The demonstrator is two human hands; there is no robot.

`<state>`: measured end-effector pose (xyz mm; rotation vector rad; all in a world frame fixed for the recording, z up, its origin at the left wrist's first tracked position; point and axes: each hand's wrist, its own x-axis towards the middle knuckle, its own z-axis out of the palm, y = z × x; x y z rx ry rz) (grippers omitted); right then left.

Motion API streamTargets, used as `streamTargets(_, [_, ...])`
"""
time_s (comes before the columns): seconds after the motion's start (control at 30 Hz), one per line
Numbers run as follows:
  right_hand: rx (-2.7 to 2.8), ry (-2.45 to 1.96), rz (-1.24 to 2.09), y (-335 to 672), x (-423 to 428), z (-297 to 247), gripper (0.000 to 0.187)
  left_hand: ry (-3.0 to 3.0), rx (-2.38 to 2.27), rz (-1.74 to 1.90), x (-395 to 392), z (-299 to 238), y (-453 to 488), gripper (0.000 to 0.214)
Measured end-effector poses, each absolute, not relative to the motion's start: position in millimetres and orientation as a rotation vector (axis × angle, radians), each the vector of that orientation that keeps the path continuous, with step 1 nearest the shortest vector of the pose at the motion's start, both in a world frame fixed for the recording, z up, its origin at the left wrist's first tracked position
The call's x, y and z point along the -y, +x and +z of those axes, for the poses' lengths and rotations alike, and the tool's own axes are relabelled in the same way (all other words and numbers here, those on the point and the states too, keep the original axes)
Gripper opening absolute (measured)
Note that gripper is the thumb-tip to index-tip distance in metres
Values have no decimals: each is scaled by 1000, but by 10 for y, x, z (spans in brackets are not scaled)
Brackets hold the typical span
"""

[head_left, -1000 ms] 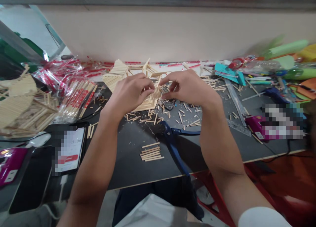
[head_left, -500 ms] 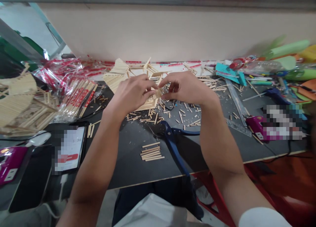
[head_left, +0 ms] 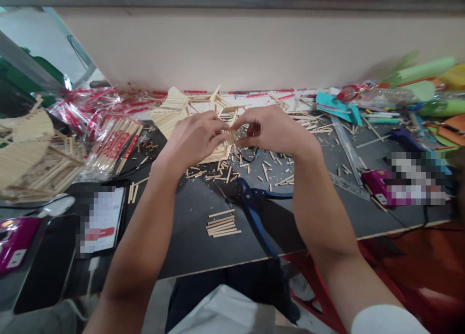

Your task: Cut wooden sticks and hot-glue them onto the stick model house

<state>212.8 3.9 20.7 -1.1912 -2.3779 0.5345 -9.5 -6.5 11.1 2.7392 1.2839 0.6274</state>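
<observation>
A model built of thin wooden sticks (head_left: 169,118) stands at the middle of the dark table, its slatted roof pieces showing to the left and behind my hands. My left hand (head_left: 198,135) has its fingers bent round the near part of the model, thumb and forefinger pinching at its edge. Facing it, my right hand (head_left: 271,128) curls thumb and forefinger on the same edge. The exact spot between the fingertips is partly hidden. Nearer me lie a small row of cut sticks (head_left: 221,224) and blue-handled cutters (head_left: 249,196).
Stick offcuts litter the table (head_left: 192,251). Packs of sticks in plastic (head_left: 114,143), a second stick model (head_left: 32,150) and a lit phone (head_left: 105,218) lie left. On the right are a clear ruler (head_left: 347,150), a purple box (head_left: 381,186), pens and a plastic bottle (head_left: 385,97).
Both hands keep almost the same place and grip at the model. The whole view has shifted very slightly; nothing else has visibly moved.
</observation>
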Motion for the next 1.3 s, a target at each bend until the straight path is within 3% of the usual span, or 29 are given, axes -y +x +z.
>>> streamTargets(0.6, [2385,-1201,492,2117,-32,207,24,2716,-1323,569,96,151,-75,29])
streamTargets(0.83, [2335,-1222,559,2223,-35,229,44,2735,-1336,518,103,149,-68,37])
streamTargets(0.97, [2310,-1271,538,2334,-22,257,43,2813,-1333,419,162,174,-37,46])
streamTargets(1.3, [2279,-1324,441,2481,130,337,30,2965,-1507,213,466,226,179,26])
